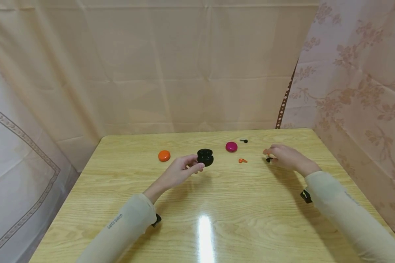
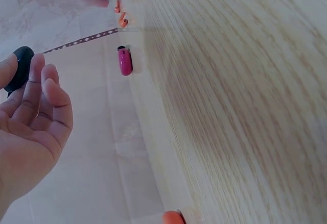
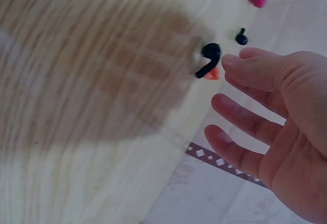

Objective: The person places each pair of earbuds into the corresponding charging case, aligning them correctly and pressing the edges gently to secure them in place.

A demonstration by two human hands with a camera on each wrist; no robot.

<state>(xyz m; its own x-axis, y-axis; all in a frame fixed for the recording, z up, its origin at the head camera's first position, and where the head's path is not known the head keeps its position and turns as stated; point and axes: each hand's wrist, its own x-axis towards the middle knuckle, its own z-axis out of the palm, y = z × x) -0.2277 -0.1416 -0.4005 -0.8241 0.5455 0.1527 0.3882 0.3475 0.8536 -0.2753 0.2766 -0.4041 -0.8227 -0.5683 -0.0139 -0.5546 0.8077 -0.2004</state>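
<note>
My left hand (image 1: pixel 181 170) grips a black earbud charging case (image 1: pixel 205 159) above the table, thumb on one side and fingers on the other; its lid stands raised in the head view. My right hand (image 1: pixel 287 157) is low over the right side of the table, fingers loosely spread. Close by its fingertips is a black earbud (image 3: pixel 210 58), with a small gap visible in the right wrist view. An orange earbud (image 3: pixel 212 74) shows partly behind that one. Between the hands lies another orange earbud (image 1: pixel 242 160). A second black earbud (image 1: pixel 245 141) lies farther back.
A magenta case (image 1: pixel 231 147) sits behind and right of the black case. An orange case (image 1: pixel 164 155) lies left of my left hand. The wooden table (image 1: pixel 237 219) ends at a beige curtain (image 1: pixel 184 73) behind; patterned cloth (image 1: pixel 365 91) hangs on the right.
</note>
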